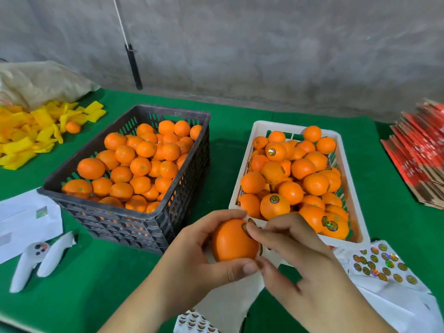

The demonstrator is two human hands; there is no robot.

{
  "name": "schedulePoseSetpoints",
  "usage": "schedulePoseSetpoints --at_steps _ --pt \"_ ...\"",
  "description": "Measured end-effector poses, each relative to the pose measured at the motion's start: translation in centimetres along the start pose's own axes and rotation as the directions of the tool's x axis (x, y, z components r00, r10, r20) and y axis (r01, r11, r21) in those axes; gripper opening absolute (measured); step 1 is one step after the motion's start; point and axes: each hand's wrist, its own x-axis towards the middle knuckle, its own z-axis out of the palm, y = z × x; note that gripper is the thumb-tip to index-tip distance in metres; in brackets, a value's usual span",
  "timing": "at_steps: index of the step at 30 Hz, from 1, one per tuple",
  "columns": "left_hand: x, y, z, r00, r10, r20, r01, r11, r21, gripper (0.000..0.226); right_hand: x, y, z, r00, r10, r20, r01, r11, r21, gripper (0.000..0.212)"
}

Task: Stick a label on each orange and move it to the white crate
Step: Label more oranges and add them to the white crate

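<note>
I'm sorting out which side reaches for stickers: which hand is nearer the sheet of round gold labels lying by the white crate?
Right. The right hand is beside the sheet of round gold labels; the left hand, gripping the orange, is farther off.
</note>
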Motion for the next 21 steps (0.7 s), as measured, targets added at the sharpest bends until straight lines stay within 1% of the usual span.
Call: schedulePoseSetpoints --at_steps 1,2,3,5,6,7,9,10,11,13,15,16,17,18,19,20,21 --pt "0.0 -0.1 0.1 0.999 -0.036 -0.014 0.035 0.998 -0.050 0.073 -0.3 0.1 0.2 0.998 0.038 0.055 -0.036 0.999 -0.031 0.062" --pt "0.1 -0.2 0.3 0.998 -0.070 -0.012 0.068 0.993 -0.093 0.075 -0.6 0.1 0.6 0.995 0.072 0.074 -0.068 0.996 -0.052 0.075" --pt "0.1 -0.3 0.6 0.995 -0.096 0.008 0.097 0.987 -0.130 0.078 -0.8 0.0 1.3 0.995 0.085 0.055 -0.082 0.995 -0.056 0.081" --pt "0.2 -0.3 1.4 0.990 -0.125 0.059 0.135 0.966 -0.220 0.078 -1.0 -0.3 2.3 0.996 0.086 -0.039 -0.087 0.996 -0.025 0.078" --pt "0.3 -0.3 1.8 0.989 -0.136 0.056 0.146 0.950 -0.276 0.073 -1.0 -0.4 2.6 0.993 0.076 -0.090 -0.077 0.997 -0.002 0.078" --pt "0.4 -0.3 2.2 0.987 -0.160 0.031 0.161 0.925 -0.345 0.067 -1.1 -0.3 2.6 0.987 0.065 -0.147 -0.062 0.998 0.028 0.081" --pt "0.9 -0.4 2.5 0.965 -0.256 -0.055 0.197 0.847 -0.494 0.054 -1.5 0.3 1.8 0.958 0.081 -0.274 -0.041 0.988 0.149 0.087" --pt "1.1 -0.6 2.3 0.948 -0.301 -0.108 0.200 0.820 -0.536 0.044 -1.8 1.0 1.1 0.939 0.107 -0.328 -0.042 0.979 0.199 0.087" --pt "1.3 -0.9 2.1 0.933 -0.327 -0.152 0.192 0.808 -0.558 0.034 -2.0 2.0 0.1 0.917 0.127 -0.379 -0.053 0.978 0.200 0.086" --pt "1.5 -1.3 1.7 0.919 -0.343 -0.197 0.172 0.795 -0.581 0.023 -2.1 5.2 -2.2 0.876 0.142 -0.461 -0.128 0.990 0.061 0.085" --pt "1.5 -1.8 1.5 0.917 -0.336 -0.216 0.145 0.785 -0.602 0.027 -2.1 9.2 -3.9 0.845 0.180 -0.504 -0.270 0.957 -0.110 0.081" --pt "1.5 -2.0 1.5 0.923 -0.320 -0.215 0.132 0.785 -0.605 0.033 -2.2 11.3 -4.2 0.830 0.248 -0.499 -0.370 0.915 -0.160 0.080" --pt "1.4 -2.3 1.6 0.932 -0.300 -0.205 0.125 0.795 -0.594 0.039 -2.3 13.2 -4.3 0.817 0.355 -0.455 -0.478 0.858 -0.189 0.081" --pt "1.4 -2.4 1.6 0.943 -0.277 -0.185 0.127 0.812 -0.570 0.042 -2.1 14.6 -4.3 0.804 0.474 -0.358 -0.567 0.793 -0.222 0.083" --pt "1.4 -2.5 1.7 0.954 -0.257 -0.155 0.138 0.833 -0.536 0.038 -2.1 15.6 -4.4 0.774 0.590 -0.229 -0.633 0.723 -0.276 0.083" --pt "1.4 -2.5 1.6 0.964 -0.239 -0.120 0.153 0.861 -0.484 0.030 -2.0 16.2 -4.5 0.714 0.689 -0.124 -0.682 0.645 -0.346 0.081" --pt "1.3 -2.6 1.4 0.972 -0.220 -0.085 0.164 0.889 -0.427 0.023 -2.0 16.4 -4.7 0.658 0.749 -0.082 -0.705 0.573 -0.418 0.077"
